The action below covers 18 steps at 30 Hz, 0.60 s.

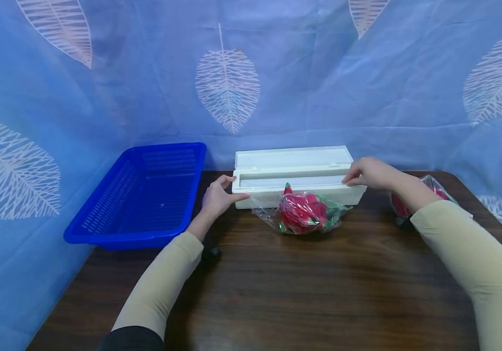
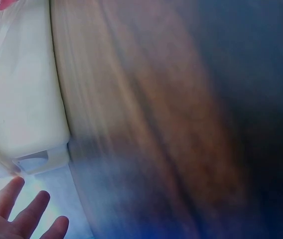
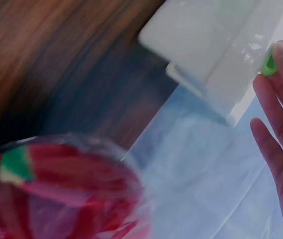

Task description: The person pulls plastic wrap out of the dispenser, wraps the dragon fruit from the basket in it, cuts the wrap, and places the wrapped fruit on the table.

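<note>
A long white cling film dispenser box [image 1: 261,199] stands at the back of the table, its lid [image 1: 295,157] raised behind it. My left hand [image 1: 217,197] holds the box's left end, thumb on the front and index finger near the corner; the other fingers spread beside that end in the left wrist view. At the right part of the front edge, my right hand [image 1: 373,173] pinches a small green piece [image 3: 268,65] between thumb and finger. Against the box's front lies a red dragon fruit [image 1: 301,212] with green tips, clear film loosely around it and trailing to both sides.
On the left stands a blue plastic basket [image 1: 185,207] with slotted walls. A second film-wrapped red dragon fruit [image 1: 436,185] lies at the table's back right, partly behind my right forearm. A blue leaf-patterned cloth [image 1: 295,73] hangs behind the dark wooden table [image 1: 321,287].
</note>
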Tool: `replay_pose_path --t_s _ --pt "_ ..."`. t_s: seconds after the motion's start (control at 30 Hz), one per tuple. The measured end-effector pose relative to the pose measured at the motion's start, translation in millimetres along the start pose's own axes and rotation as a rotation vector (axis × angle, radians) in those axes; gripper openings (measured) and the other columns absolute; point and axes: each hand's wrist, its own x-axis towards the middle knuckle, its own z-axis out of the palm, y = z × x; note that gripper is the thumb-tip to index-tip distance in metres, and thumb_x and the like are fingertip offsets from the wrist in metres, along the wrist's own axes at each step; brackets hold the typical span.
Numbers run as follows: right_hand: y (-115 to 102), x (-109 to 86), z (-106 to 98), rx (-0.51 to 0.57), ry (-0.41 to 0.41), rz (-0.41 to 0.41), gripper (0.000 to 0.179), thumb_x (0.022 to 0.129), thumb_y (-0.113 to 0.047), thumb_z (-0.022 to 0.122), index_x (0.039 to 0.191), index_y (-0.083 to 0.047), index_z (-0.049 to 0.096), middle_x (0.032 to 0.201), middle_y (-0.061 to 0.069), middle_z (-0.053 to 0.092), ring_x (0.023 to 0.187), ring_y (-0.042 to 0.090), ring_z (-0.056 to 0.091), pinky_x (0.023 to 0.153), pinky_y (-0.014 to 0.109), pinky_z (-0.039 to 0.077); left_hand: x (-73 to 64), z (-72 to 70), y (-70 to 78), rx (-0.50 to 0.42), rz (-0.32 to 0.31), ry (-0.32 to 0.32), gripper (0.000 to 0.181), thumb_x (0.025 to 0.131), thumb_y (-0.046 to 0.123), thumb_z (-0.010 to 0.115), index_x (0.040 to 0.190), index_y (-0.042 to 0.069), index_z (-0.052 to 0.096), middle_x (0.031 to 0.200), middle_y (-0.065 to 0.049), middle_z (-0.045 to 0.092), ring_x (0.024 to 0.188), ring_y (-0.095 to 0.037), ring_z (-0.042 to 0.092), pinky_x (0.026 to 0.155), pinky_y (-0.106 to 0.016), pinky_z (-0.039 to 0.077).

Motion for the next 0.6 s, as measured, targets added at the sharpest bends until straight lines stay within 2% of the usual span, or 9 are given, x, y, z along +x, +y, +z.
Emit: replay_pose_path --t_s 0.1,0.33,0.6 --pt "3.8 -5.1 -1.9 -0.014 0.005 0.017 0.010 0.088 -0.004 0.070 0.095 -0.005 0.078 0.087 0.005 0.071 0.083 0.025 0.064 0.072 0.044 0.053 0.5 1.4 -0.8 0.005 0.001 0.001 0.065 0.068 0.048 0.086 0.120 0.018 0.062 0.135 -0.005 0.058 0.126 -0.023 0.051 0.087 -0.041 0.049" --pt "7.2 -3.7 -2.3 -0.049 0.001 0.042 0.011 0.087 -0.004 0.071 0.095 -0.005 0.078 0.087 0.005 0.070 0.081 0.024 0.063 0.071 0.044 0.052 3.0 0.9 -3.1 0.005 0.010 -0.004 0.064 0.067 0.050 0.085 0.119 0.020 0.062 0.135 -0.006 0.057 0.126 -0.025 0.051 0.084 -0.040 0.050" --pt "10.7 -8.4 -8.3 -0.071 -0.021 0.042 0.009 0.087 -0.003 0.071 0.091 -0.006 0.077 0.085 0.003 0.068 0.078 0.022 0.062 0.067 0.041 0.052 2.4 -0.6 -1.9 0.006 -0.002 -0.012 0.063 0.068 0.050 0.085 0.119 0.020 0.062 0.137 -0.006 0.056 0.127 -0.024 0.050 0.087 -0.041 0.049"
